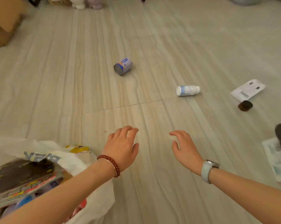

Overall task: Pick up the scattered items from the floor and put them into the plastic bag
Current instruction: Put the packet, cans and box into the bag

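Your left hand (122, 148) and your right hand (184, 148) hovered over the floor (72, 78), both with loose spread fingers and holding nothing. The plastic bag (72, 160) lay at 8 o'clock, open, with items inside. A small can (123, 66) lay on its side at 12 o'clock. A white bottle (187, 90) lay at 1 o'clock. A white packet (248, 89) and a dark jar (245, 105), just beside each other, lay at 2 o'clock.
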A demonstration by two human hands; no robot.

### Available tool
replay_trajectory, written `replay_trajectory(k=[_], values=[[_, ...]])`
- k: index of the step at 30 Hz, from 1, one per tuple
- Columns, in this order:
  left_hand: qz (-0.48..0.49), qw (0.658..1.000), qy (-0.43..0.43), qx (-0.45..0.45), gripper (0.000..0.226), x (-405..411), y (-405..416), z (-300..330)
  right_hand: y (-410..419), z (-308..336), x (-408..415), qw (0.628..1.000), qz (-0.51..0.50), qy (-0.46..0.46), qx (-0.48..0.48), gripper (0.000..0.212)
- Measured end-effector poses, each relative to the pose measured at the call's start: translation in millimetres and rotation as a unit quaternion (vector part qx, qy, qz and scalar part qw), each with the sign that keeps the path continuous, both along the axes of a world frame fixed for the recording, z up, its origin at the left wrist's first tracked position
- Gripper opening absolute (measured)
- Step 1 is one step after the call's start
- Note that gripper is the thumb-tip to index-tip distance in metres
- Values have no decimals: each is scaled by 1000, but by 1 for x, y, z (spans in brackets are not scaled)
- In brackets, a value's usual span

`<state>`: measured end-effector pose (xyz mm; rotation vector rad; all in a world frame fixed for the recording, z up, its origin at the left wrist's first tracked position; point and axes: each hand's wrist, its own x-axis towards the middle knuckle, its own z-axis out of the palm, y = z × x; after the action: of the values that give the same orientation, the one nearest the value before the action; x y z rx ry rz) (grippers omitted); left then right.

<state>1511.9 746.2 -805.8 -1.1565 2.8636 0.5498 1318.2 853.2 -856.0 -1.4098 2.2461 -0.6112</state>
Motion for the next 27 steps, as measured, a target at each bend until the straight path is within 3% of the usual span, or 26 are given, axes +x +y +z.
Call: replay_trajectory(k=[3,6,12,15,19,24,27], values=[[-90,993,-75,35,50,-68,8,-16,28,-1,-65,995,-89,42,21,35],[-121,986,-102,62,54,-134,21,-27,59,11,-133,977,-178,98,61,35],[-167,969,-148,102,62,-224,70,-62,125,34,-231,903,-337,254,80,50],[-170,960,-196,108,68,-242,88,-86,157,24,-262,860,-452,185,147,66],[-159,953,-243,87,81,-242,102,-113,196,5,-284,824,-549,27,136,68],[-124,970,-193,84,71,-247,103,-114,194,-6,-275,815,-572,10,95,66],[-13,979,-68,193,59,-257,98,-108,180,-6,-250,835,-544,-4,80,66]])
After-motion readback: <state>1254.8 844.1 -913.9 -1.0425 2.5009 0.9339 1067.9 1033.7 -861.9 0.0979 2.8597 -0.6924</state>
